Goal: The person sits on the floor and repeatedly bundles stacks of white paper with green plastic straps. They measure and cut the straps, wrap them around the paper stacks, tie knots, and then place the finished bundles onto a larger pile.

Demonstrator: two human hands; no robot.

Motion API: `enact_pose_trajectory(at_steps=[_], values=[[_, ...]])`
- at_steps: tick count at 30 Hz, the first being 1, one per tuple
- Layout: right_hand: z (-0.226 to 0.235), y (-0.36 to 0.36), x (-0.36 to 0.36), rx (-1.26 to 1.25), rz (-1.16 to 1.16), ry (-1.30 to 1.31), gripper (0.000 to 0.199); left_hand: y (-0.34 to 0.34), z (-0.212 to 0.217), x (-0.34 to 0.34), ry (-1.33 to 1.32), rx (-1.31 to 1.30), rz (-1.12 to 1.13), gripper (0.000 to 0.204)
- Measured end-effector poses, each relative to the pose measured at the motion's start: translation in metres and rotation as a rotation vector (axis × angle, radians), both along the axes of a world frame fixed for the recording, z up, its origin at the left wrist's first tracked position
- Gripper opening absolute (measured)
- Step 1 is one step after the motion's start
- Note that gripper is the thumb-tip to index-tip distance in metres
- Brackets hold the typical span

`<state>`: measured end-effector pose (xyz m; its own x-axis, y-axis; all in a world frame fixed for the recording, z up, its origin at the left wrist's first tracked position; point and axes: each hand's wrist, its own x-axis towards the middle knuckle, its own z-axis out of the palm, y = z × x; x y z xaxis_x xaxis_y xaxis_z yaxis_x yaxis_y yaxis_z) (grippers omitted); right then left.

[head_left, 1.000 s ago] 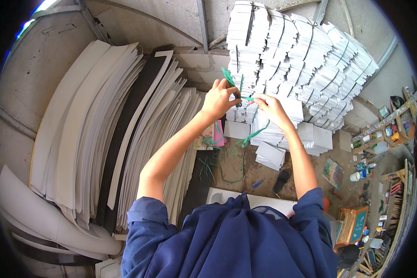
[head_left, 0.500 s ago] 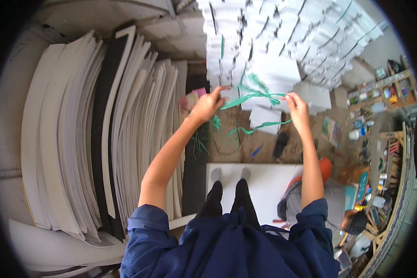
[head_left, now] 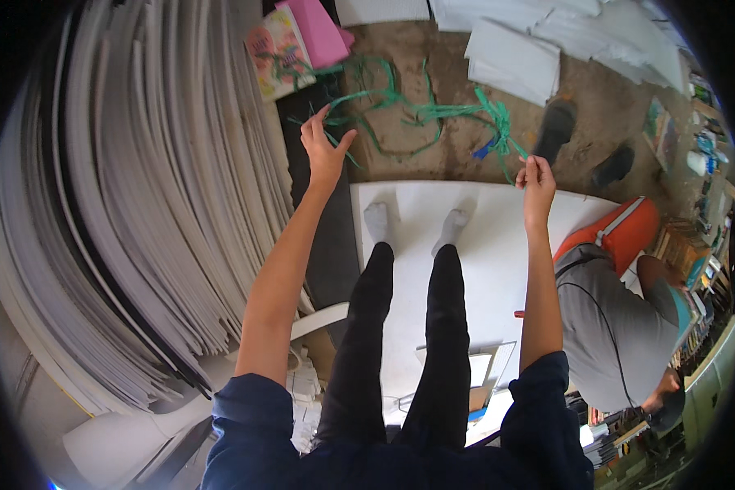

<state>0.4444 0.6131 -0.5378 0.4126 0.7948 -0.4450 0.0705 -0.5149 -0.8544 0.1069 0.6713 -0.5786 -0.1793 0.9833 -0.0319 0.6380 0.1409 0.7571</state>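
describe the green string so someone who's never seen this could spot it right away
Start at the big white board the person stands on. Just beyond its far edge, over the brown dirt floor, a thin green plastic string stretches between the raised left hand and right hand. It is the only bright green, tangled strand among flat white sheets.

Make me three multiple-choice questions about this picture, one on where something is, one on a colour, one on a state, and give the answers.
1. Where do the stacked white boards stand?
A. On the person's left
B. On the person's right
C. On the white sheet

2. What colour is the strap between the hands?
A. Red
B. Green
C. Black

3. How does the right hand meet the strap?
A. Open, well clear of it
B. Flat on the floor
C. Pinched shut on one end

Answers: 1 A, the boards fill the left side beside the left hand. 2 B, the strap is plainly green. 3 C, its fingers close on the strap's end.
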Motion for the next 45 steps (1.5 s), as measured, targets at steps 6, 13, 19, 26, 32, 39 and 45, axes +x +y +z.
enact_pose_trajectory(at_steps=[6, 13, 19, 26, 32, 39, 45], values=[[-0.148, -0.062, 0.016, -0.088, 0.058, -0.029, 0.022, -0.1, -0.174, 0.003, 0.102, -0.338, -0.363, 0.039], [-0.268, -0.048, 0.05, -0.124, 0.25, -0.077, 0.019, -0.099, -0.289, 0.063, 0.309, -0.384, -0.764, 0.042], [-0.325, 0.012, 0.059, 0.004, 0.267, -0.025, 0.018, -0.067, -0.351, 0.076, 0.535, -0.117, -1.149, 0.033], [-0.308, 0.089, 0.036, 0.235, 0.502, -0.346, 0.018, 0.013, -0.295, 0.075, -0.037, -0.19, -0.705, 0.023], [-0.206, 0.144, -0.024, 0.684, 0.22, -0.558, 0.029, 0.112, -0.161, 0.093, -0.644, 0.084, -0.252, 0.023], [-0.096, 0.164, -0.089, 0.485, 0.412, 1.008, 0.055, 0.102, -0.056, 0.099, -0.458, 0.434, -0.432, 0.016], [-0.067, 0.193, 0.004, 0.624, 0.233, 1.021, 0.024, 0.077, -0.11, 0.067, -0.182, 0.31, -0.34, 0.02]])
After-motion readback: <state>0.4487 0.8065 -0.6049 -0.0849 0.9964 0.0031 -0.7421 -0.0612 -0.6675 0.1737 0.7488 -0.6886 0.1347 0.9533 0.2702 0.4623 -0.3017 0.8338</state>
